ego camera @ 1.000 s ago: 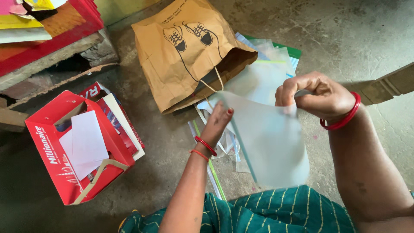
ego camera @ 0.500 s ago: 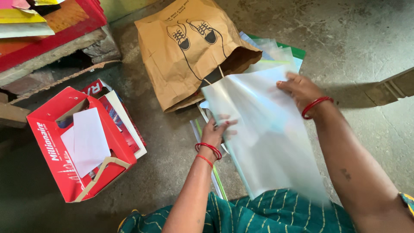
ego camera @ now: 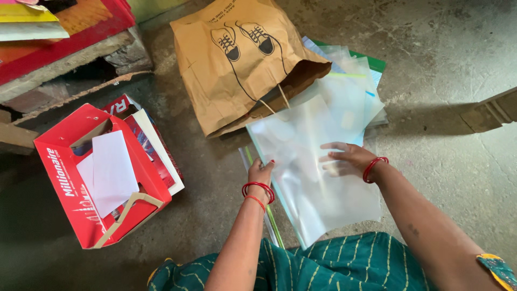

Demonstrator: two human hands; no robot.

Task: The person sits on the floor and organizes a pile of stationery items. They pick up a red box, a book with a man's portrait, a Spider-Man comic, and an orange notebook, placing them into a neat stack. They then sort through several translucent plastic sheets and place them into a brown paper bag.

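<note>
While the left hand (ego camera: 260,173) pinches the near edge of a frosted sheet (ego camera: 309,161), the right hand (ego camera: 344,159) lies on it with fingers spread flat, seemingly smoothing it. That sheet tops a pile of clear sleeves (ego camera: 350,86) on a rough concrete floor (ego camera: 441,43), beside a brown bag (ego camera: 237,59) and red box (ego camera: 102,178).

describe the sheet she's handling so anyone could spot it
Start at the brown paper bag lying on the concrete floor. Just below its open mouth lies a frosted, see-through plastic sheet, with the left hand at its edge and the right hand flat on it. It is the topmost and nearest of the plastic sheets there.
</note>
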